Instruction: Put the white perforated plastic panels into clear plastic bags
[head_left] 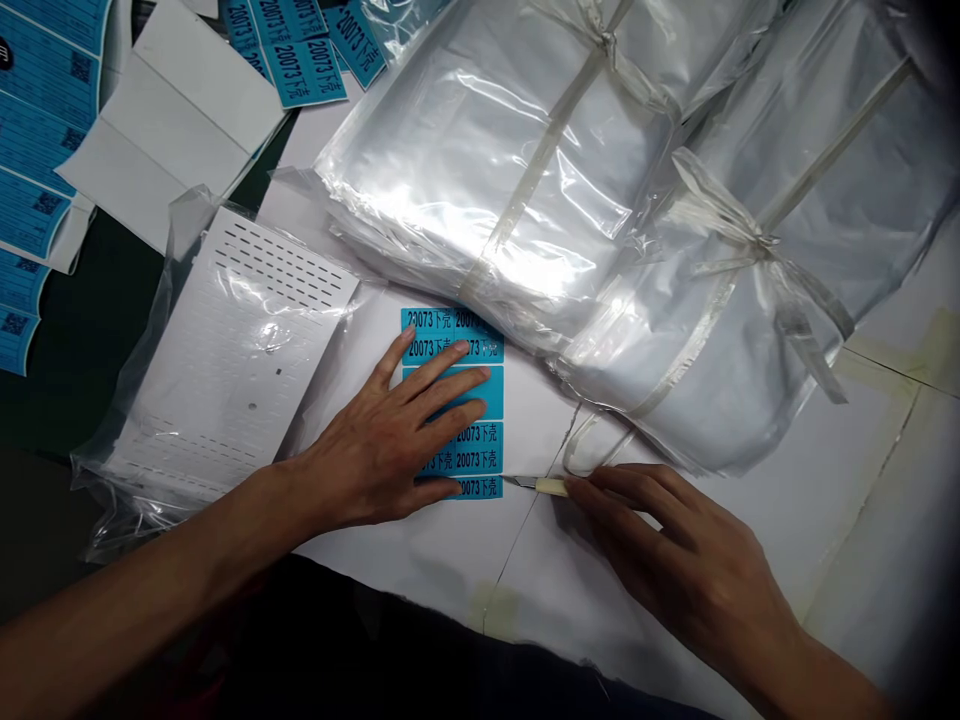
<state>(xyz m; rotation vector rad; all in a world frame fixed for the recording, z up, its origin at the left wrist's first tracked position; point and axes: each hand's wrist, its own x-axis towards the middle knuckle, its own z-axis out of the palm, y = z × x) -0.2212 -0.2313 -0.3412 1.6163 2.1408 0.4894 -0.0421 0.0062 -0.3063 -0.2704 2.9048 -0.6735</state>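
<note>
Beyond the working area, you have a stack of clear plastic bags (420,160), bound with a knotted translucent strap (544,160). A second tied bundle (817,260) lies against its right side. On your left, a white slotted panel (232,360) lies inside a clear bag (135,520). Past it you find creased white sheets (176,115) and, farther left, blue printed sheets (37,150) bearing square codes.

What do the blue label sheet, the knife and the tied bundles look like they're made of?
Blue label sheet: probably paper, fairly matte, lying flat with crisp black print.
Knife: thin grey blade, likely steel; pale yellowish handle, perhaps plastic, mostly hidden by the right hand.
Tied bundles: clear, glossy plastic film, judging by bright glare and creases.
</note>
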